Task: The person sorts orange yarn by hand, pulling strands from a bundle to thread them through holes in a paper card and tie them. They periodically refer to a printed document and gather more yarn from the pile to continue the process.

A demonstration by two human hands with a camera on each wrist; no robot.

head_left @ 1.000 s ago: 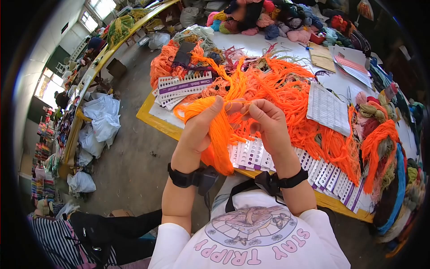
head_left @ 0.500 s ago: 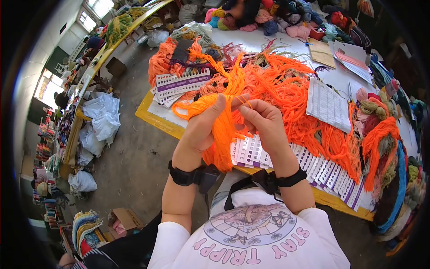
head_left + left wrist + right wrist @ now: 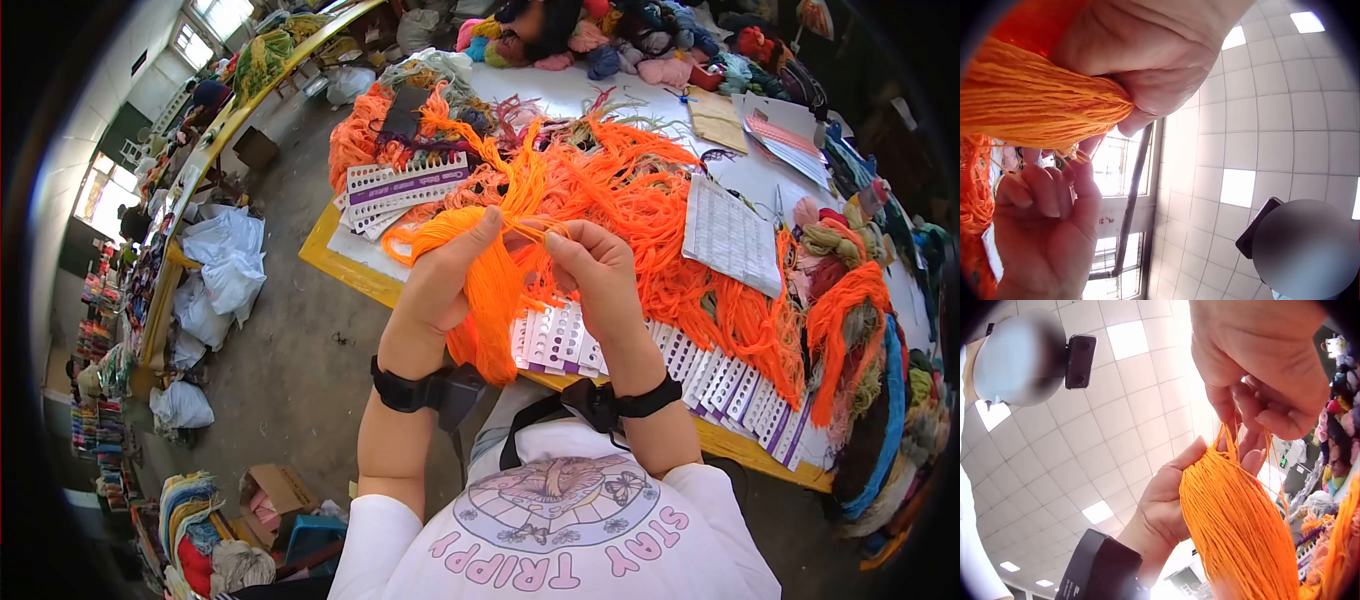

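A thick hank of bright orange yarn [image 3: 490, 320] hangs from my left hand [image 3: 440, 280], which grips it near its gathered top. In the right wrist view the left thumb lies along the top of the hank [image 3: 1235, 519], whose strands fan downward. My right hand [image 3: 605, 275] pinches a few thin orange strands [image 3: 1227, 439] drawn out at that top, fingertips close to the left fingers. The left wrist view shows the hank [image 3: 1041, 94] bunched to a point at the left hand, with the right hand [image 3: 1047, 231] curled just below it.
Loose orange yarn [image 3: 640, 190] heaps over the yellow-edged table [image 3: 350, 255]. Punched shade cards [image 3: 408, 188] lie at its left, more cards [image 3: 735, 385] along the front edge. A printed sheet [image 3: 732, 235] rests on the yarn. Coloured yarn bundles [image 3: 670, 70] line the back.
The right hand has shifted slightly while pinching strands at the hank's top; the left keeps its grip. A person in stripes at lower left has mostly left view, uncovering a carton and yarn.
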